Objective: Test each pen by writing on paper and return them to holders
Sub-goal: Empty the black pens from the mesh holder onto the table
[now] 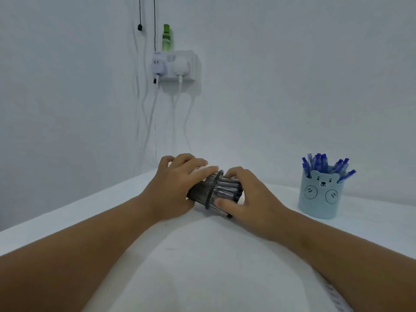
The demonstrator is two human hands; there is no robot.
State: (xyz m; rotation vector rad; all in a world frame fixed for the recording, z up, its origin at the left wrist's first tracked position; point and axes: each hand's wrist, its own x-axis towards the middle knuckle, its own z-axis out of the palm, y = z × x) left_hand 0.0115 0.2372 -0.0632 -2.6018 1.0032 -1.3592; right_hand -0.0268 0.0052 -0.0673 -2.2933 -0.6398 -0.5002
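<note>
From my remote seat I saw two bare forearms run up from the lower corners of the frame and meet just above its middle. Beneath them lay the white table (pixel 202 266), pale and smooth, with the edge of some striped or printed thing at the lower right, too blurred for me to name.

The left hand (pixel 177 188) lay over a black mesh holder (pixel 202 192), which was tipped on its side with its mouth toward the right. Its fingers were curled over the top of the mesh and the thumb sat low against the near side, so it gripped the holder. The right hand (pixel 245 194) was cupped round the bundle of dark pens (pixel 227 190) that stuck out of the mouth: fingers bent over the far side, thumb pressed along the near side of the barrels. Something pale showed under the left fingers; I could not tell what.

Farther off, at the right of the frame, a pale blue bear holder (pixel 319 197) stood upright on the table, well apart from the hands, with blue pens (pixel 324 164) fanned out of it.

Beyond the table rose a plain white wall (pixel 292 75). In the upper middle a white socket box (pixel 175 66) carried two plugs, white cables (pixel 148 122) hung down from it, and a green bottle (pixel 167 38) stood on top. Thin dark cords (pixel 154 23) dropped from the top edge just beside it.
</note>
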